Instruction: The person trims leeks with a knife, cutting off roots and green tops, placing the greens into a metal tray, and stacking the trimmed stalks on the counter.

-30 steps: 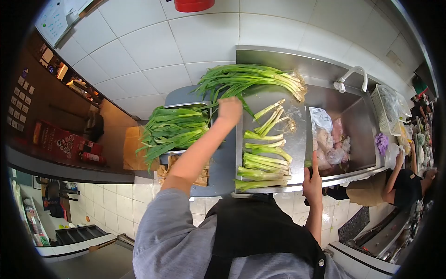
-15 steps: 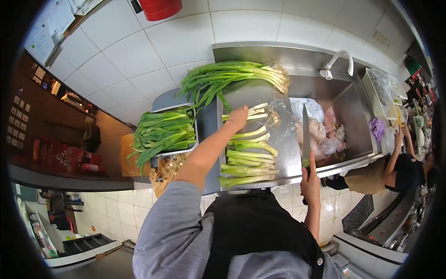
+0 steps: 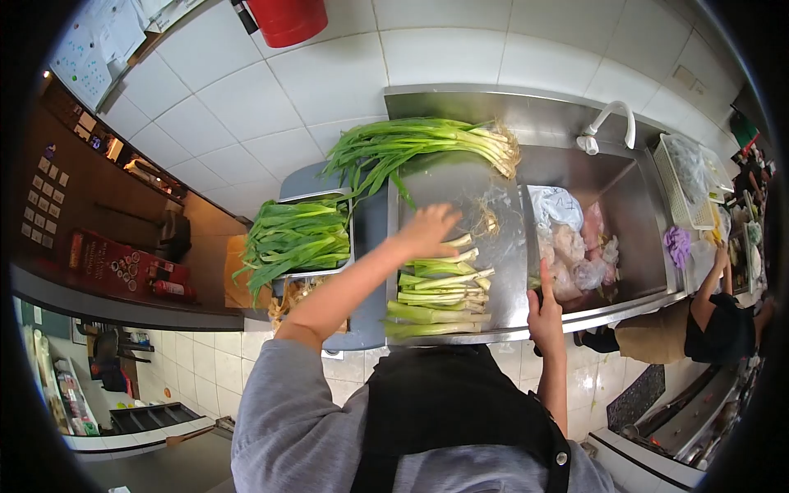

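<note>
Near right, a mostly hidden knife (image 3: 538,351) was gripped by the right hand (image 3: 545,319); stalks (image 3: 444,297) were part-hidden beneath the spread, empty left hand (image 3: 426,232).

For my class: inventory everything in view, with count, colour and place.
Steel counter: one, grey, centre
Sink: one, grey, right
Leafy stalks: one pile, green and white, counter back
Trimmed stalks: several, pale green, counter front
Leaves: one heap, green, metal tray at left
Bags: several, white and clear, in sink
Tap: one, white, behind sink
Basket: one, cream, beside sink
Bundle: one, purple, near basket
Coworker: one, black top, far right
Knife: one, colour unclear, in right hand
Left hand: one, bare, over counter
Right hand: one, bare, beside sink
</note>
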Motion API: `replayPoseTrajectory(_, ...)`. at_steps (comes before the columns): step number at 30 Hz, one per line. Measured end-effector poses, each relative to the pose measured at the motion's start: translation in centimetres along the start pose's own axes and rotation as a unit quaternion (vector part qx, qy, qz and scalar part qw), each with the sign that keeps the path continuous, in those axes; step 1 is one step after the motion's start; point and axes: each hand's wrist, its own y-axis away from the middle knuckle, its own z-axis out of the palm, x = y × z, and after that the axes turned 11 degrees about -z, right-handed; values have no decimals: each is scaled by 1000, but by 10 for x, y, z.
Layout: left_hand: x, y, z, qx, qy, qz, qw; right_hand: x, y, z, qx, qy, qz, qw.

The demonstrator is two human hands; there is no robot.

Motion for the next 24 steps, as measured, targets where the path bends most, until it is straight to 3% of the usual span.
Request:
replayPoseTrajectory(3,-46,-65,-19,147,-23,-64,987,0,-5,2,-34,-11,27,999)
replayPoseTrajectory(4,-61,-86,-26,161,-35,-102,981,10,-3,6,-18,-18,-7,1000)
replayPoseTrajectory(6,-95,-125,-28,192,-113,-143,964,7,-3,2,-32,-18,21,999)
replayPoseTrajectory(12,-129,-200,-28,165,-150,-120,968,17,3,-12,-27,-20,64,997)
replayPoseTrajectory(17,-117,-241,-9,104,-214,-8,971,22,1,-19,-34,9,107,994)
replayPoseTrajectory(21,-96,-251,-14,119,-175,-45,976,14,-3,-20,-17,3,102,995)
replayPoseTrajectory(24,-85,-242,-33,71,-196,-46,977,12,-4,-19,-15,-6,105,994)
